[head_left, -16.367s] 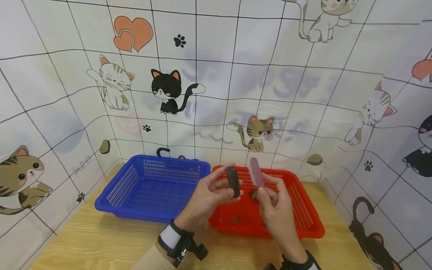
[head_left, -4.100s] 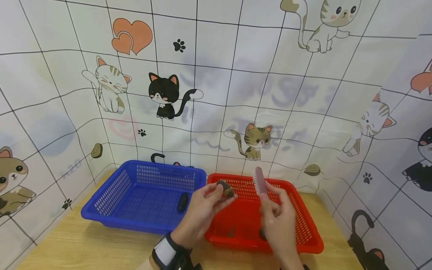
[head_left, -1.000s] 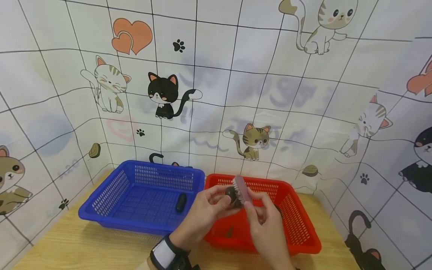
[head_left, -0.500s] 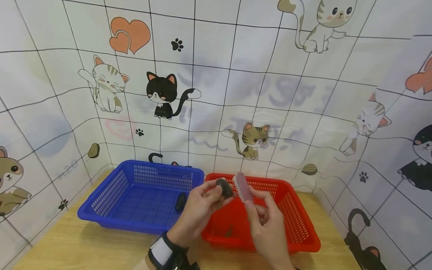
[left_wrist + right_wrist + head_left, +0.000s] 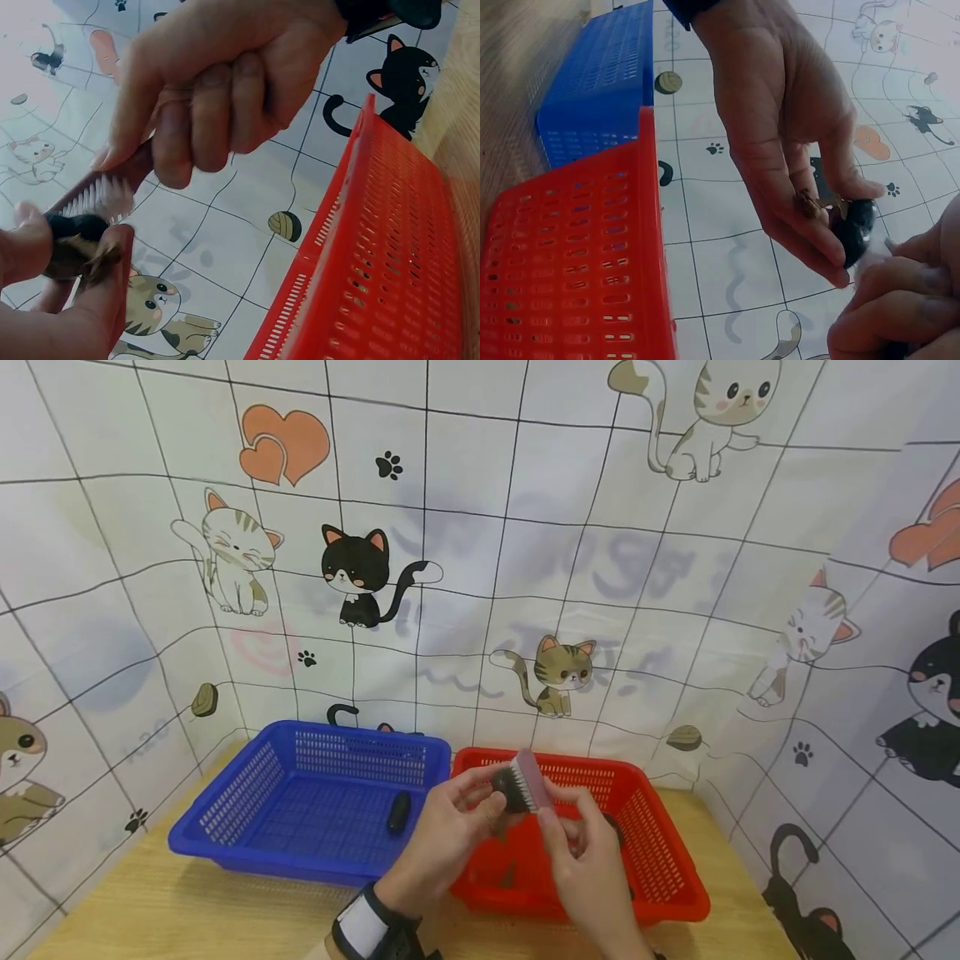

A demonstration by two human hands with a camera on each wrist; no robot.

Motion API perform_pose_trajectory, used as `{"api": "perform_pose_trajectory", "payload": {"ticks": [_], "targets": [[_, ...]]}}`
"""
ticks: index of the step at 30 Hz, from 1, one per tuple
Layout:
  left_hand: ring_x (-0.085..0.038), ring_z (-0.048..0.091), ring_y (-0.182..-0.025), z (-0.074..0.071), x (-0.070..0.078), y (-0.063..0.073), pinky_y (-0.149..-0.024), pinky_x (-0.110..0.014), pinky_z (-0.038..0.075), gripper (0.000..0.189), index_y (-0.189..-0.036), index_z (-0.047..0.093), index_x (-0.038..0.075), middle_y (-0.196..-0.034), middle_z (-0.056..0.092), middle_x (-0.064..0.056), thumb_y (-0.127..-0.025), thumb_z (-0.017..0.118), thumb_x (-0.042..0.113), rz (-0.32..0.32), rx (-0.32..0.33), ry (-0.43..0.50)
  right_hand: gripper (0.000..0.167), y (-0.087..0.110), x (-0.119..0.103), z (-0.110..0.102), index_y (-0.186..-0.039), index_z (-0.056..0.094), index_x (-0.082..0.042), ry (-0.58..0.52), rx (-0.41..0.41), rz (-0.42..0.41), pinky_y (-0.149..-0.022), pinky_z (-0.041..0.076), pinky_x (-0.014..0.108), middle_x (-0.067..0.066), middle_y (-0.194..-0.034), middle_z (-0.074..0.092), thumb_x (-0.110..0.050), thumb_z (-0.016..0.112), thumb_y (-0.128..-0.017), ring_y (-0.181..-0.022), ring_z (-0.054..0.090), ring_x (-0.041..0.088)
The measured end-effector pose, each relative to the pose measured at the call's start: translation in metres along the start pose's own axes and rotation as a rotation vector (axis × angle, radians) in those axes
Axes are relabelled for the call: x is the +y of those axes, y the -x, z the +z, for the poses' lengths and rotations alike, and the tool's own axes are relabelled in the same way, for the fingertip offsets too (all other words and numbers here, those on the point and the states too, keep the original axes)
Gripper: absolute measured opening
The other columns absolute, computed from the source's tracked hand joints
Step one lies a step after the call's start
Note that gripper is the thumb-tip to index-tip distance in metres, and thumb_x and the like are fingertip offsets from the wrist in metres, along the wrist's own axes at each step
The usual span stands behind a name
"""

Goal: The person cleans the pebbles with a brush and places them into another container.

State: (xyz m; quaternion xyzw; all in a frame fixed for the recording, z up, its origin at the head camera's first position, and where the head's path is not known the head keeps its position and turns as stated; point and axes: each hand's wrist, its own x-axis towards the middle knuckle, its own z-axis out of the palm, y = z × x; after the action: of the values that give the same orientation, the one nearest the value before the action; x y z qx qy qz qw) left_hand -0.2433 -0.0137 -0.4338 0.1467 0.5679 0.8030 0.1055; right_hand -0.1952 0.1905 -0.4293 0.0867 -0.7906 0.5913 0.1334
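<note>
My left hand pinches a dark, shiny mussel between thumb and fingers, above the red basket. Brown, stringy beard hangs from the shell in the left wrist view. In my right hand I grip the handle of a pink brush with white bristles. The bristles press against the mussel's right side. A second dark mussel lies in the right part of the blue basket. Beneath my hands, the red basket holds a few dark pieces, partly hidden by my right hand.
Both baskets stand side by side on a light wooden table. Behind them and on both sides rises a white gridded sheet printed with cartoon cats. A brown scrap lies on the red basket's floor.
Several seconds ago, a mussel came to lie in the blue basket. In the last half second, the held mussel and brush have come together again, bristles now on the shell.
</note>
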Motion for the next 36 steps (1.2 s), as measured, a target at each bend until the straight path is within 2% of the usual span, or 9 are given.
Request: {"api": "perform_pose_trajectory", "payload": {"ticks": [5, 8, 12, 16, 20, 24, 29, 32, 36], "targets": [[-0.018, 0.083, -0.111, -0.001, 0.000, -0.002, -0.090, -0.025, 0.062, 0.058, -0.168, 0.060, 0.008, -0.153, 0.077, -0.020, -0.114, 0.075, 0.023, 0.007, 0.048, 0.034, 0.039, 0.002, -0.003, 0.001, -0.153, 0.066, -0.019, -0.004, -0.064, -0.042, -0.044, 0.041, 0.026, 0.000, -0.068, 0.052, -0.021, 0.075, -0.115, -0.051, 0.042, 0.005], [-0.018, 0.084, -0.115, -0.002, -0.003, -0.002, -0.093, -0.024, 0.063, 0.062, -0.171, 0.056, 0.005, -0.156, 0.074, -0.024, -0.114, 0.076, 0.023, 0.001, -0.020, 0.002, 0.038, 0.002, -0.003, 0.000, -0.153, 0.066, -0.019, 0.018, -0.039, -0.061, -0.043, 0.042, 0.027, 0.000, -0.067, 0.053, -0.022, 0.074, -0.116, -0.050, 0.043, 0.005], [-0.025, 0.084, -0.129, -0.003, -0.003, -0.001, -0.100, -0.026, 0.066, 0.065, -0.173, 0.054, 0.007, -0.167, 0.066, -0.025, -0.114, 0.075, 0.025, -0.001, -0.091, -0.002, 0.036, -0.003, -0.003, -0.005, -0.151, 0.067, -0.027, 0.046, 0.006, 0.017, -0.046, 0.042, 0.026, 0.001, -0.064, 0.051, -0.025, 0.075, -0.116, -0.051, 0.042, 0.008], [-0.027, 0.081, -0.135, -0.005, 0.000, 0.000, -0.104, -0.026, 0.066, 0.061, -0.172, 0.055, 0.011, -0.169, 0.066, -0.021, -0.116, 0.073, 0.026, 0.010, -0.030, 0.040, 0.037, -0.005, -0.004, -0.007, -0.152, 0.066, -0.029, 0.040, -0.056, 0.046, -0.047, 0.041, 0.025, 0.001, -0.066, 0.050, -0.026, 0.075, -0.116, -0.052, 0.042, 0.008], [-0.021, 0.079, -0.128, -0.008, 0.000, 0.000, -0.101, -0.024, 0.065, 0.060, -0.171, 0.057, 0.010, -0.162, 0.072, -0.018, -0.115, 0.073, 0.025, 0.005, 0.031, 0.062, 0.039, 0.001, -0.009, -0.001, -0.153, 0.065, -0.026, 0.008, -0.108, 0.007, -0.045, 0.040, 0.024, 0.000, -0.068, 0.053, -0.023, 0.075, -0.116, -0.052, 0.043, 0.006], [-0.017, 0.083, -0.118, -0.007, -0.004, -0.002, -0.096, -0.024, 0.064, 0.067, -0.173, 0.053, 0.006, -0.159, 0.074, -0.021, -0.114, 0.075, 0.027, 0.007, -0.038, 0.001, 0.039, 0.003, -0.011, 0.001, -0.152, 0.065, -0.022, 0.021, -0.065, -0.037, -0.044, 0.043, 0.026, -0.001, -0.067, 0.054, -0.021, 0.075, -0.115, -0.051, 0.044, 0.006], [-0.030, 0.083, -0.133, -0.005, -0.003, -0.001, -0.102, -0.029, 0.066, 0.065, -0.175, 0.053, 0.012, -0.169, 0.066, -0.023, -0.115, 0.074, 0.029, 0.014, -0.117, -0.070, 0.041, -0.001, -0.009, -0.007, -0.155, 0.065, -0.024, 0.045, -0.011, 0.018, -0.046, 0.042, 0.026, 0.001, -0.066, 0.052, -0.025, 0.075, -0.116, -0.053, 0.043, 0.009], [-0.030, 0.083, -0.132, -0.004, -0.001, 0.000, -0.102, -0.028, 0.066, 0.062, -0.173, 0.055, 0.012, -0.169, 0.066, -0.023, -0.116, 0.072, 0.026, 0.028, -0.101, -0.065, 0.043, -0.002, -0.009, -0.010, -0.157, 0.064, -0.026, 0.050, -0.021, 0.060, -0.048, 0.041, 0.026, 0.002, -0.069, 0.051, -0.027, 0.075, -0.116, -0.054, 0.043, 0.010], [-0.020, 0.085, -0.118, -0.003, 0.001, 0.001, -0.096, -0.026, 0.066, 0.059, -0.171, 0.056, 0.009, -0.162, 0.071, -0.022, -0.116, 0.072, 0.026, 0.045, -0.048, -0.022, 0.040, 0.000, -0.009, -0.012, -0.154, 0.066, -0.025, 0.043, -0.063, 0.037, -0.047, 0.041, 0.025, 0.002, -0.069, 0.053, -0.023, 0.076, -0.115, -0.054, 0.044, 0.008]]}}
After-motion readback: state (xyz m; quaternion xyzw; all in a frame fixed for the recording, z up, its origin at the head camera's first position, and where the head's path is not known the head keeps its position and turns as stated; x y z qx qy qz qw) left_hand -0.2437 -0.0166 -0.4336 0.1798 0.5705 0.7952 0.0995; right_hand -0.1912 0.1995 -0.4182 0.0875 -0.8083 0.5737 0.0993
